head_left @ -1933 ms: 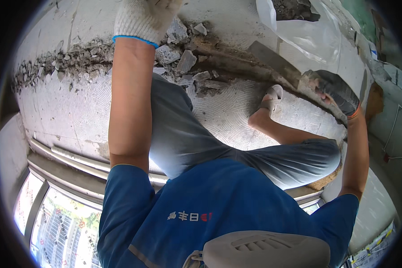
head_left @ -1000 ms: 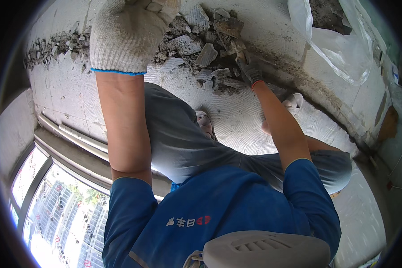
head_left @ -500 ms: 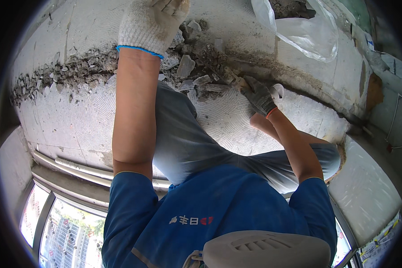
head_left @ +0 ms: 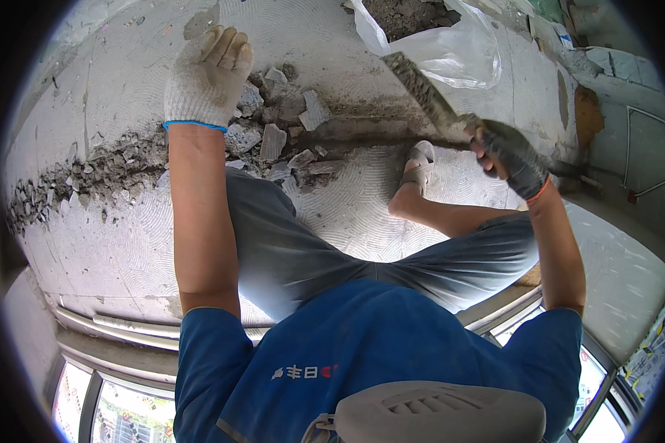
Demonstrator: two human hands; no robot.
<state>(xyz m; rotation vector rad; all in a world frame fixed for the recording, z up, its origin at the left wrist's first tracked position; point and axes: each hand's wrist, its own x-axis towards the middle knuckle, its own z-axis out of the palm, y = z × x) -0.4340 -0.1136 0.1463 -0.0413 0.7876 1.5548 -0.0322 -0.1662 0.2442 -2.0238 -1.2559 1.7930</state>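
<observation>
My left hand (head_left: 207,80), in a white knit glove with a blue cuff, hovers above the floor beside the rubble. Its fingers are loosely bent and a little apart, and nothing shows in them. My right hand (head_left: 511,159) wears a dark grey glove with an orange cuff. It grips a trowel (head_left: 423,92), its long, narrow blade caked with cement and slightly blurred. The blade is raised and points up and left toward a clear plastic bag (head_left: 462,55). Broken tile and mortar chunks (head_left: 273,140) lie between my hands, by my left knee.
Dark rubble (head_left: 403,16) fills part of the bag. A channel of broken mortar (head_left: 89,173) crosses the ridged cement floor (head_left: 347,207). My sandalled foot (head_left: 419,162) stands beside its right stretch. White pipes (head_left: 125,330) run behind me along the windows (head_left: 133,406).
The trowel has come up from the channel as my right hand rose and moved right. My left hand has moved left and down in the view. The view itself has shifted.
</observation>
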